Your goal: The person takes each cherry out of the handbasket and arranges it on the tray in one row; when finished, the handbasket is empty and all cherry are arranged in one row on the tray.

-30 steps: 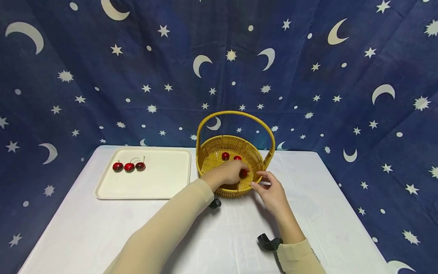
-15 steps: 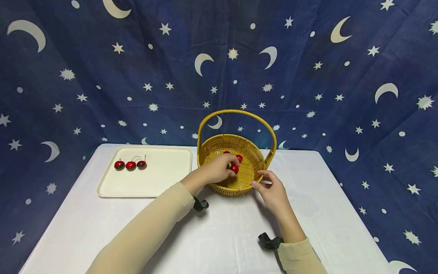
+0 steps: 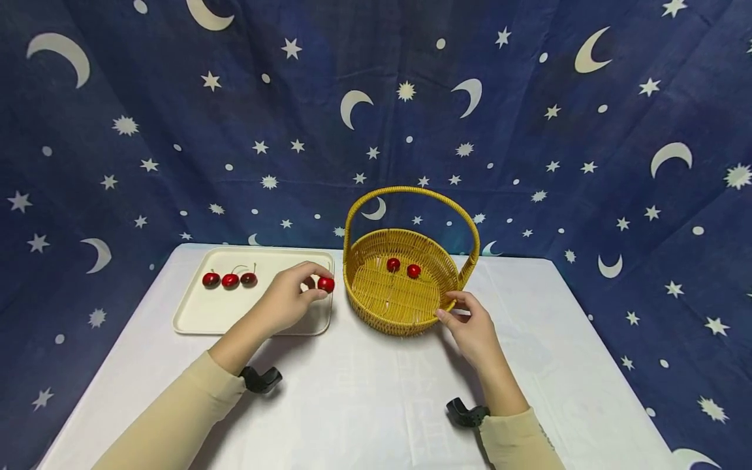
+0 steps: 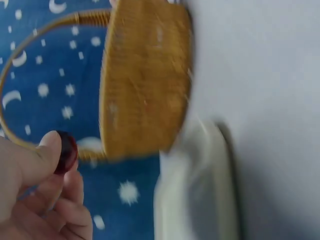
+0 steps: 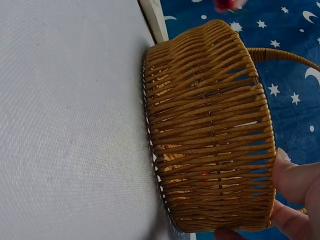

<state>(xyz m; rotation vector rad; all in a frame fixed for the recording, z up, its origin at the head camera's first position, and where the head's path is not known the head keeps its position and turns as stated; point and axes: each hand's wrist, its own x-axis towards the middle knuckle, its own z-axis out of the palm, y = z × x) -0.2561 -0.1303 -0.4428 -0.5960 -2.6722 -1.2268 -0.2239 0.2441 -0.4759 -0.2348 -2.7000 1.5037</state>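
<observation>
Between thumb and fingers, my left hand (image 3: 289, 299) pinches a red cherry (image 3: 326, 284) over the right end of a cream tray (image 3: 247, 323). In the left wrist view the same cherry (image 4: 66, 152) looks dark red at the fingertips. On the tray's left half lie three cherries (image 3: 230, 281) with stems, in a row. My right hand (image 3: 472, 329) grips the near right rim of a yellow wicker basket (image 3: 388, 320), thumb and fingers at its edge. Two cherries (image 3: 414, 271) lie inside the basket. The right wrist view shows the woven basket side (image 5: 210, 130) close up.
The basket's tall arched handle (image 3: 411, 189) rises above its bowl. A white cloth (image 3: 376, 405) covers the table. Behind it hangs a dark blue curtain (image 3: 305, 196) with moons and stars. Each wrist wears a black camera mount (image 3: 261, 378).
My left hand has lifted a cherry out of the basket and carried it left to above the tray. The right hand has stayed at the basket rim.
</observation>
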